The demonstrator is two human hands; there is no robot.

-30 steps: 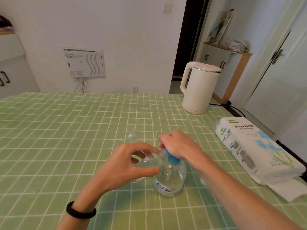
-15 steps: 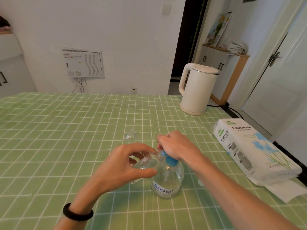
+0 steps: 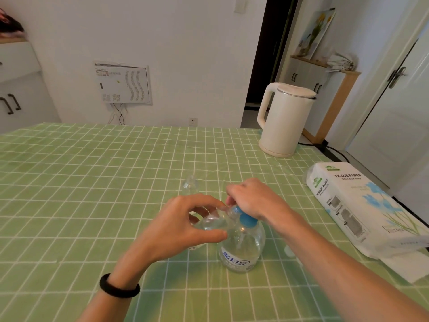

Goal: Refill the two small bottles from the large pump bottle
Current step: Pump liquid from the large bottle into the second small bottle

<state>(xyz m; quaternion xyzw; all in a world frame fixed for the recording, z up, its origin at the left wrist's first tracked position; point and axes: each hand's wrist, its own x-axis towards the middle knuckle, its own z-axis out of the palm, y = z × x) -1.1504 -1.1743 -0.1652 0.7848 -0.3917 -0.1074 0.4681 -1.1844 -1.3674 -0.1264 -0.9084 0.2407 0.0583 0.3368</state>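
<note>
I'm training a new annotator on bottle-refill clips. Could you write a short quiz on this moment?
1. True or false: the left hand holds a small bottle tilted toward the pump bottle.
2. Which part of the pump bottle do the right hand and its fingers curl over? A) its label B) its blue pump head C) its base
3. Which wrist wears the black band?

Key: 1 true; 2 B; 3 the left.
</note>
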